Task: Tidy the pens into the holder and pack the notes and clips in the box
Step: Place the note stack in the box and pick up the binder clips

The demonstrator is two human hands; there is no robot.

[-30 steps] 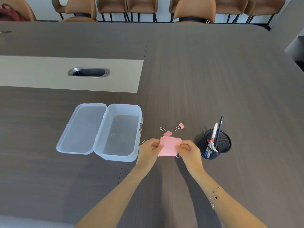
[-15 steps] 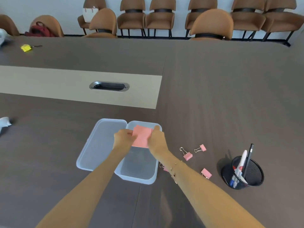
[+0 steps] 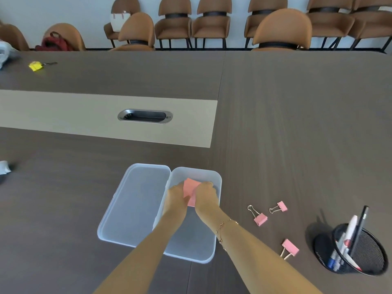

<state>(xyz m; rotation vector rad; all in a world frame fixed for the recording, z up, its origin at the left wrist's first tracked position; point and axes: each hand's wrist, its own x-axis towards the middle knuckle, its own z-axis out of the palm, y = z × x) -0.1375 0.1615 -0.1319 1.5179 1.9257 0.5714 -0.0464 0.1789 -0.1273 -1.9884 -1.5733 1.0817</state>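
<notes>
A pink pad of notes (image 3: 190, 190) is held low inside the clear plastic box (image 3: 218, 211), between my left hand (image 3: 176, 197) and my right hand (image 3: 205, 197). Both hands grip its sides. The box's hinged lid (image 3: 132, 203) lies open to the left. Three pink binder clips lie on the table right of the box: one (image 3: 260, 219), another (image 3: 282, 206) and a third (image 3: 289, 247). A black mesh pen holder (image 3: 364, 255) at the lower right holds several pens (image 3: 358, 231).
A metal cable port (image 3: 145, 116) sits in the table's beige strip. A yellow object (image 3: 36, 65) lies far left, a grey item (image 3: 3, 167) at the left edge. Brown chairs (image 3: 280, 28) line the far side.
Both hands carried the pink notes from the table beside the pen holder leftward over the box, then lowered them inside it. The view shifted left and closer.
</notes>
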